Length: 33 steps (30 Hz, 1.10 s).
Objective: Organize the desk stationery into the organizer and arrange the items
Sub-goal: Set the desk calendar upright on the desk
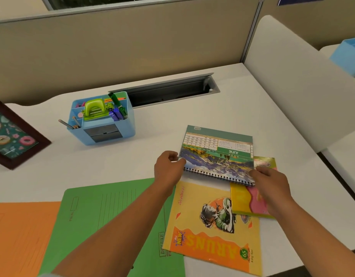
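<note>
Left grip (168, 166) pinches the left edge of the spiral desk calendar (218, 154). Right grip (272, 182) is curled round its right corner at the binding. Calendar sits mid-tabletop (252, 96), overlapping the far edge of the yellow notebook (212, 226). Blue organizer (110, 134) far left, well apart, with a green hole punch (93, 110) inside. Green folder (112, 216) near left.

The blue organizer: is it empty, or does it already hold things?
Not empty. The blue organizer holds a green hole punch, markers and pencils in its compartments.
</note>
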### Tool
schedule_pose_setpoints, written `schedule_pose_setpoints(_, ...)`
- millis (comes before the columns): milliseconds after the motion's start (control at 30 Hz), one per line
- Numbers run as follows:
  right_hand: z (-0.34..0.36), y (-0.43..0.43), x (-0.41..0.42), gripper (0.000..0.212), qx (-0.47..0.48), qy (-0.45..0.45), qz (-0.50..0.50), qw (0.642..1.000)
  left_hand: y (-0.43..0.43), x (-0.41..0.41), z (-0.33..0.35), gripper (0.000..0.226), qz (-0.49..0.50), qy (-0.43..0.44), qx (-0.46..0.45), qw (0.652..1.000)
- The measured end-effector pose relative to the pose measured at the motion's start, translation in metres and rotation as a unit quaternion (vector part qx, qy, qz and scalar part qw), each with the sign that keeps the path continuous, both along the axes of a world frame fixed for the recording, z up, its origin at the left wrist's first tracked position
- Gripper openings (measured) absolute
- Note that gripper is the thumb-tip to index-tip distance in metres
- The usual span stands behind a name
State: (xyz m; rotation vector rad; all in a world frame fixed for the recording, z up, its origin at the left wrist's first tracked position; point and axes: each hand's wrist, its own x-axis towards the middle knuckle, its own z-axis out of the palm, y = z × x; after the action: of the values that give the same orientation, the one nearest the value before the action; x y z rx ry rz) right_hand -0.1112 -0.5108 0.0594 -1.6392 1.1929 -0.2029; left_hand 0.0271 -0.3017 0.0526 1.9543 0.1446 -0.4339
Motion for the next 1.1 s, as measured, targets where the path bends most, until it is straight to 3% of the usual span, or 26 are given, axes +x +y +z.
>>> schedule_pose_setpoints(267,0.019,0.003,-0.004,0.021,-0.011,-0.144,-0.055,0.988,-0.004,-0.001,0.032,0.018,0.098,-0.025,-0.143,0.984)
schedule_pose_setpoints(467,0.034,0.002,0.008,0.038,0.0,-0.274,-0.06,0.96,-0.009,0.01,0.058,0.018,0.118,-0.048,-0.24,0.962)
schedule_pose_setpoints(833,0.042,-0.01,0.047,0.012,-0.02,-0.325,-0.035,0.945,-0.02,0.043,0.079,0.017,0.048,-0.048,-0.219,0.973)
schedule_pose_setpoints(1100,0.041,-0.025,0.07,0.03,-0.039,-0.324,0.023,0.945,-0.043,0.06,0.089,0.019,-0.016,-0.059,-0.195,0.979)
